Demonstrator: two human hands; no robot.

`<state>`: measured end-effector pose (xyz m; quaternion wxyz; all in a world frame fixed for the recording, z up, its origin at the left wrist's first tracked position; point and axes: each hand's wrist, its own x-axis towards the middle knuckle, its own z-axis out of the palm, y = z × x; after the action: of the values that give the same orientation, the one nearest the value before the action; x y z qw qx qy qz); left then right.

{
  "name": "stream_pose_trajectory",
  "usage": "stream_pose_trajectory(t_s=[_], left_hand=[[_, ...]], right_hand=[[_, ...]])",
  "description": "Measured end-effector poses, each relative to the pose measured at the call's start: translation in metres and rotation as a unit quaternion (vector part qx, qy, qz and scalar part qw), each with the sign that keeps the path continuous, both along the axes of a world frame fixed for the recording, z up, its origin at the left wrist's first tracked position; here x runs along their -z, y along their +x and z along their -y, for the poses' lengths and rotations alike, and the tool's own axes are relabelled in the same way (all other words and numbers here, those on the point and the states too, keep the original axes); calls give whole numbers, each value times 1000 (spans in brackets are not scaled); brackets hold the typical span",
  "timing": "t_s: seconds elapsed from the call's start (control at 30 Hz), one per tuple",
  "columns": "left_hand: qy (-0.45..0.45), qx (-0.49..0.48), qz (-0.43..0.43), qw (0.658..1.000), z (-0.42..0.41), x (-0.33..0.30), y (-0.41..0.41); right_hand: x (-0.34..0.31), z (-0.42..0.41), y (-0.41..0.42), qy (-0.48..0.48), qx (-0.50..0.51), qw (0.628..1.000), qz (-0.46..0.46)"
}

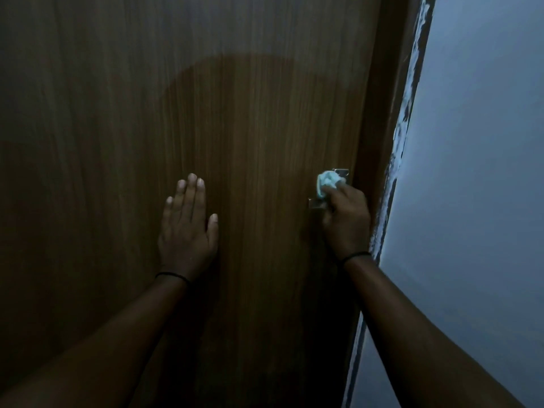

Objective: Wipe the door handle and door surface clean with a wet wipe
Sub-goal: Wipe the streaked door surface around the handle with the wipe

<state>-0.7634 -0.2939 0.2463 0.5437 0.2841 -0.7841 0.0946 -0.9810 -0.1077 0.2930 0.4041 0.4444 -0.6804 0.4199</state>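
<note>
The fingers of the right hand (346,219), right of centre in the frame, are curled round a bunched pale wet wipe (326,182) and press it against the metal door handle (341,172). Only the handle's ends show: a bright plate just above the wipe and a second plate (315,203) just below and to the left of it. The part between them is hidden behind the wipe and the knuckles, so its shape cannot be told. The handle sits close to the door's right edge, beside the dark frame strip (391,142) and the pale wall (477,172) that fills the right side of the picture.

The left hand (188,231), in the lower middle of the frame, lies flat on the wooden door (117,113) with its fingers straight and nearly together, thumb out to the right. It holds nothing and seems to steady the door.

The step in hand appears to be the handle, not the panel. The next move probably calls for working the wipe along the covered part of the handle and over both plates, with the left palm kept braced so the door does not swing. After that, the broad wood surface across the left and upper frame would need long strokes. The dim light makes it hard to judge whether any of the panel is already clean.
</note>
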Motion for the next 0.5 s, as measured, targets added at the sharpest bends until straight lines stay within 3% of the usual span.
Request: stream_pose_trajectory(t_s=[0.07,0.23,0.4,0.5], left_hand=[[-2,-3,-5,1000,-2,-1,-2],[-7,2,-13,1000,-4,-5,-6],[-3,12,-30,999,-2,-7,-7],[-10,10,-33,999,-3,-9,-7]], right_hand=[[-7,-9,-16,43,17,998,52],[-23,-5,-19,72,8,995,70],[-20,8,6,168,-86,982,-19],[-16,2,-9,123,-75,990,-5]])
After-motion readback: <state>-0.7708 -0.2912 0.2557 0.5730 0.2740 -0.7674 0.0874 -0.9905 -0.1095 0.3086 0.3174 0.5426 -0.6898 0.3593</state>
